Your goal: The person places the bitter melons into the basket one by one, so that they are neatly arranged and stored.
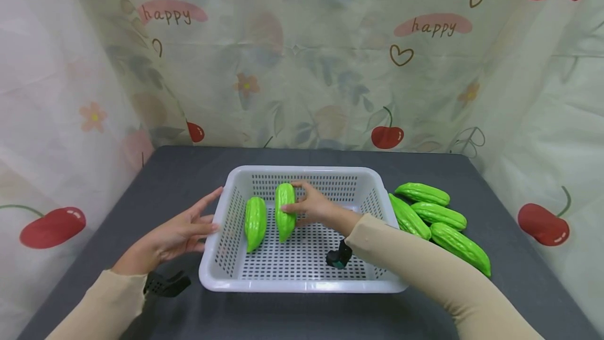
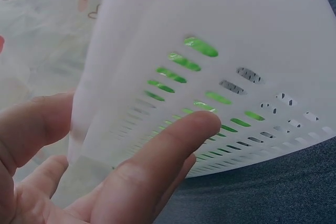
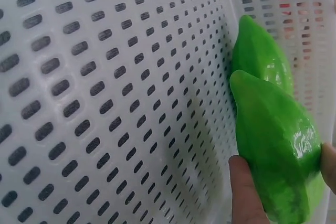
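A white slotted plastic basket (image 1: 311,286) stands on the dark table. Inside it, my right hand (image 1: 313,204) pinches a bright green bitter melon (image 1: 284,213) between thumb and fingers; the right wrist view shows that melon (image 3: 275,140) from close up. To its left, another bitter melon (image 1: 255,223) lies in the basket. My left hand (image 1: 181,232) is at the basket's left side, with fairly straight fingers touching the rim. From the left wrist, the basket's outer wall (image 2: 252,30) is near the fingers, with green showing through its slots.
Several more green bitter melons (image 1: 439,215) lie in a group to the right of the basket, beside my right forearm. The dark table (image 1: 198,164) is bordered by printed curtains (image 1: 302,83) at the back and both sides.
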The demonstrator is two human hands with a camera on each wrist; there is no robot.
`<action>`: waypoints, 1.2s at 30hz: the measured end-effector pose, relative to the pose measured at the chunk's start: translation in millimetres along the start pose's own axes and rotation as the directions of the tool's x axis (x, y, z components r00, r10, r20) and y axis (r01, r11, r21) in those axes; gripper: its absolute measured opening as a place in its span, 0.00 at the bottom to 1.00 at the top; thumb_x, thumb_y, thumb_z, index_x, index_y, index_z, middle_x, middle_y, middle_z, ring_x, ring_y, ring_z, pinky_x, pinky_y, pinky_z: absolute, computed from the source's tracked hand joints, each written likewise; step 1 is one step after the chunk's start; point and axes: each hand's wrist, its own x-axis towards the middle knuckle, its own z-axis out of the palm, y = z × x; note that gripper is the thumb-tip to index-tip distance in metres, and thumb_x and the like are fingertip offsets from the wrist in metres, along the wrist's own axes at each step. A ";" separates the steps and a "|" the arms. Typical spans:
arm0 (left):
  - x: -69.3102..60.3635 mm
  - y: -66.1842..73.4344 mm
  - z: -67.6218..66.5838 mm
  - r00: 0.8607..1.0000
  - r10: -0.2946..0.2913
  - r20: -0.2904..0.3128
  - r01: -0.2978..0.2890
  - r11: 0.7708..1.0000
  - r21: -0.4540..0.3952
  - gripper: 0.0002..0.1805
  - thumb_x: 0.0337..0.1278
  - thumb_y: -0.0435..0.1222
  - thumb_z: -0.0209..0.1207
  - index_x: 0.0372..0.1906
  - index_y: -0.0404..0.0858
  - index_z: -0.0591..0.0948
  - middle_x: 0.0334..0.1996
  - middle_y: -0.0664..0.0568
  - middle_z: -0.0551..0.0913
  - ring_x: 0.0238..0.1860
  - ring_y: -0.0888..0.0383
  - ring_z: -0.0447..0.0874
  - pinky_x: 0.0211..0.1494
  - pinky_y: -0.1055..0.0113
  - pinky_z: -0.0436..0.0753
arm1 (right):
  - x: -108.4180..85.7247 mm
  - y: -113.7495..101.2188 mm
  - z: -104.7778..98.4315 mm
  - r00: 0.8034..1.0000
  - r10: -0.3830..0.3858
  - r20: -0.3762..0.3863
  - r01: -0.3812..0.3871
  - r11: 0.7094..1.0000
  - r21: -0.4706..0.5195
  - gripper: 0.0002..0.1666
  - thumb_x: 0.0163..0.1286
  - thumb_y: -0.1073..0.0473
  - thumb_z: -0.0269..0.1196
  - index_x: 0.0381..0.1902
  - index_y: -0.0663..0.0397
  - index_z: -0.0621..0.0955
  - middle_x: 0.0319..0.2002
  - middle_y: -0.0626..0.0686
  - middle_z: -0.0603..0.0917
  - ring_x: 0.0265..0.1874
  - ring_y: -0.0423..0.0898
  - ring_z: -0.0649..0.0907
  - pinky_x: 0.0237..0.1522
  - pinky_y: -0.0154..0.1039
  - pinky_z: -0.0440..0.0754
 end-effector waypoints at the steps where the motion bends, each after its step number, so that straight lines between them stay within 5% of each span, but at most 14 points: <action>1: -0.2 -0.1 0.1 1.000 -0.001 -0.001 0.001 1.000 -0.001 0.52 0.65 0.26 0.55 0.76 0.65 0.36 0.74 0.31 0.51 0.57 0.37 0.79 0.52 0.38 0.79 | 0.0 0.4 0.4 1.000 0.001 0.001 -0.001 1.000 -0.010 0.45 0.63 0.66 0.66 0.73 0.49 0.57 0.53 0.70 0.77 0.47 0.61 0.84 0.43 0.54 0.86; 26: 0.7 -1.1 0.2 1.000 -0.009 -0.014 0.009 1.000 0.000 0.53 0.64 0.28 0.57 0.76 0.64 0.36 0.74 0.32 0.52 0.57 0.38 0.79 0.52 0.38 0.79 | 14.7 18.0 4.2 0.997 0.082 -0.005 -0.082 0.991 -0.103 0.43 0.62 0.61 0.68 0.70 0.47 0.61 0.55 0.67 0.75 0.52 0.61 0.81 0.41 0.52 0.87; 36: -0.2 -0.5 -0.3 1.000 -0.004 -0.002 0.004 1.000 -0.001 0.52 0.64 0.27 0.56 0.76 0.65 0.36 0.74 0.33 0.53 0.58 0.38 0.79 0.52 0.38 0.78 | 14.2 17.4 6.0 0.997 0.078 -0.006 -0.079 0.990 -0.117 0.42 0.61 0.63 0.69 0.69 0.49 0.63 0.48 0.65 0.77 0.45 0.58 0.83 0.39 0.50 0.88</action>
